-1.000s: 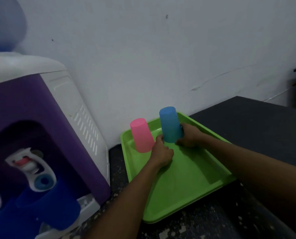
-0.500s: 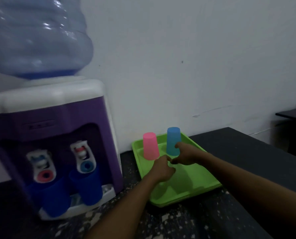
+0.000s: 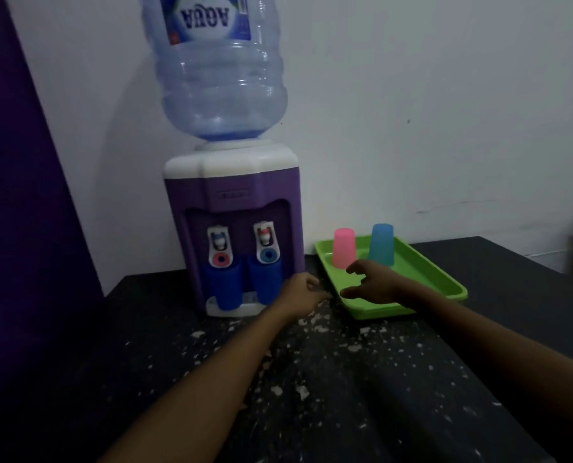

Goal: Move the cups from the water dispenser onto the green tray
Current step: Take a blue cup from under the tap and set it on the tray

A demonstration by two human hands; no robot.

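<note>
A pink cup (image 3: 344, 247) and a light blue cup (image 3: 381, 244) stand upside down at the back of the green tray (image 3: 428, 279). Two dark blue cups (image 3: 223, 285) (image 3: 266, 280) sit under the taps of the purple water dispenser (image 3: 233, 195). My left hand (image 3: 300, 294) hovers empty between the dispenser and the tray, fingers loosely curled. My right hand (image 3: 373, 284) is over the tray's near left part, fingers spread, holding nothing, a little in front of the pink cup.
A large water bottle (image 3: 220, 68) tops the dispenser. Everything rests on a dark speckled counter (image 3: 328, 379) against a white wall. A purple surface (image 3: 21, 195) rises at the left.
Both hands have let go of the cups and drawn back from them toward me. The view has pulled back and up, bringing the whole dispenser and bottle into sight.
</note>
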